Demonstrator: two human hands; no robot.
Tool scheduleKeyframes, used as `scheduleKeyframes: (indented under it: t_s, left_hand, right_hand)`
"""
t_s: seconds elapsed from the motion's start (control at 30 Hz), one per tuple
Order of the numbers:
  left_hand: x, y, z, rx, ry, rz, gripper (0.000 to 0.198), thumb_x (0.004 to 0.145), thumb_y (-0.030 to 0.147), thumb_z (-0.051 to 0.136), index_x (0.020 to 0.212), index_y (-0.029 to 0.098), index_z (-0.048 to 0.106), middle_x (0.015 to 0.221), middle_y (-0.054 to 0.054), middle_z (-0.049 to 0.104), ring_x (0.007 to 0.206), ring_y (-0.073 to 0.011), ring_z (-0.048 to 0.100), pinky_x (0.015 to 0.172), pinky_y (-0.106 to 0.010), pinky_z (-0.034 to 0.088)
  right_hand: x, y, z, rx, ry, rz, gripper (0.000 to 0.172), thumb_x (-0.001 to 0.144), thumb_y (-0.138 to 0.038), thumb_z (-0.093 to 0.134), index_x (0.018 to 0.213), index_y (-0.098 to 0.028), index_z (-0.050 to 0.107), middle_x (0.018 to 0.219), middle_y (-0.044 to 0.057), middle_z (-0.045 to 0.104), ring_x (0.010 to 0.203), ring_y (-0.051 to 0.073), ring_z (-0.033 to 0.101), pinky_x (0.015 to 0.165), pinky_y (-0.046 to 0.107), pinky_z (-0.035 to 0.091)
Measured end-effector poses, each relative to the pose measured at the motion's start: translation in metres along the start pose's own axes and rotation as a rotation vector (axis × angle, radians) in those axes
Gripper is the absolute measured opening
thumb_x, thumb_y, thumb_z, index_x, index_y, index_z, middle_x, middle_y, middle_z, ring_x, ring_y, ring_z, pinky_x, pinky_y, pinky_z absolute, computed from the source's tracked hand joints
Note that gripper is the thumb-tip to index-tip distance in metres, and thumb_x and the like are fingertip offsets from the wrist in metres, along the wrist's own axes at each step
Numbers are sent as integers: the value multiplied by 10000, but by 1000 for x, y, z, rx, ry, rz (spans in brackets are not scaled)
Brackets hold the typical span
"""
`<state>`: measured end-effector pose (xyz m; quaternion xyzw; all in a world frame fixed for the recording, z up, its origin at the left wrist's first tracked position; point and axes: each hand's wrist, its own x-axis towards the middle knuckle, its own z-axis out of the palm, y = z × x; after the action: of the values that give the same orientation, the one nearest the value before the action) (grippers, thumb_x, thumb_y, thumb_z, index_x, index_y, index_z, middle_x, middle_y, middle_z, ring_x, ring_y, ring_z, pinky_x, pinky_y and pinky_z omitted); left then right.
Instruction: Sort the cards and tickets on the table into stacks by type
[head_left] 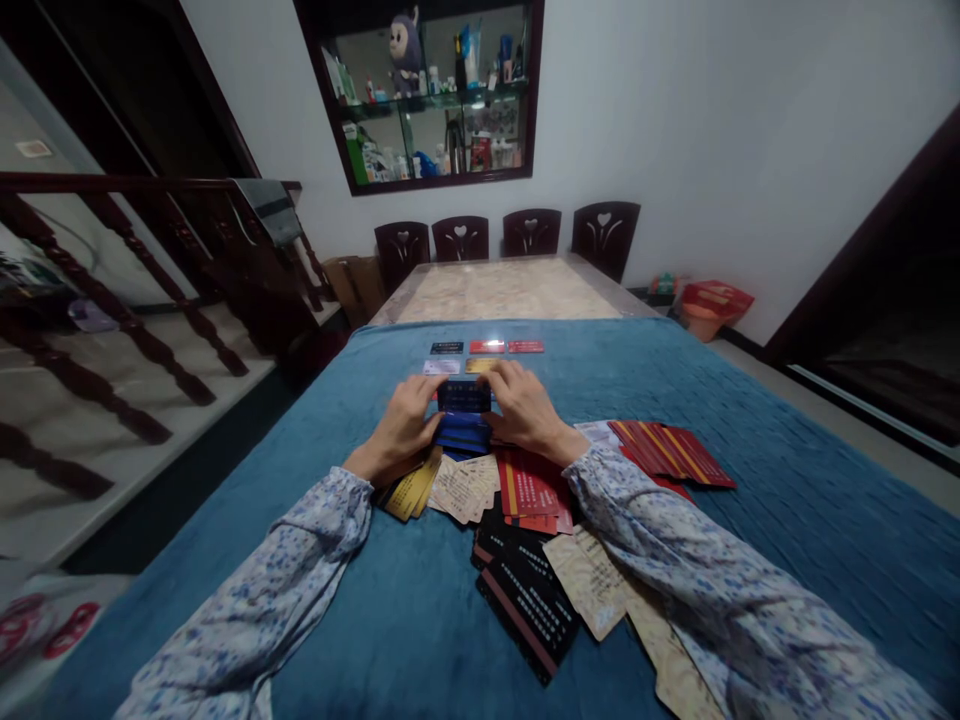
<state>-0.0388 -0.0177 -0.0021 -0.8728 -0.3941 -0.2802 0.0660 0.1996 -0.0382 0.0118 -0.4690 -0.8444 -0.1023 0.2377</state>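
Note:
Between my left hand (403, 422) and my right hand (526, 405) is a small stack of blue cards (463, 430), with a dark blue one tilted up at its top. Fingers and thumbs of both hands grip its left and right edges. Just below my hands lie fanned gold cards (411, 490), cream cards (463, 487) and red cards (532, 485). Nearer to me, black cards (529, 600) and beige cards (589, 575) overlap. Beyond my hands are a black card (447, 348), a white card (442, 367), a gold card (480, 366) and two red cards (526, 347).
A blue cloth (300, 540) covers the near part of the stone-topped table (502, 285). More red cards (667, 452) fan out beside my right forearm. Several dark chairs (532, 232) line the far end, and a wooden railing (112, 290) runs along the left.

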Motion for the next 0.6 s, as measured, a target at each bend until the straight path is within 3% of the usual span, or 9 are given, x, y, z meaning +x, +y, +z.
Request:
scheduleKeyframes:
  t_s: [0.2, 0.6]
  left_hand:
    - [1, -4, 5, 75, 32, 47, 528, 888, 168, 599, 1411, 146, 525, 1370, -182, 567, 1253, -325, 540, 1045, -477, 477]
    - [16, -2, -1, 157, -108, 49, 556, 849, 161, 614, 1400, 152, 547, 1356, -201, 582, 1254, -365, 513, 1008, -522, 459]
  right_hand:
    - [0, 4, 1, -1, 11, -19, 419, 833, -215, 702, 1230, -112, 617, 1242, 194, 602, 1133, 326, 491, 859, 392, 426]
    - [4, 14, 5, -1, -29, -51, 432, 861, -216, 715, 1274, -135, 614, 1264, 186, 584, 1156, 320, 487, 904, 414, 448]
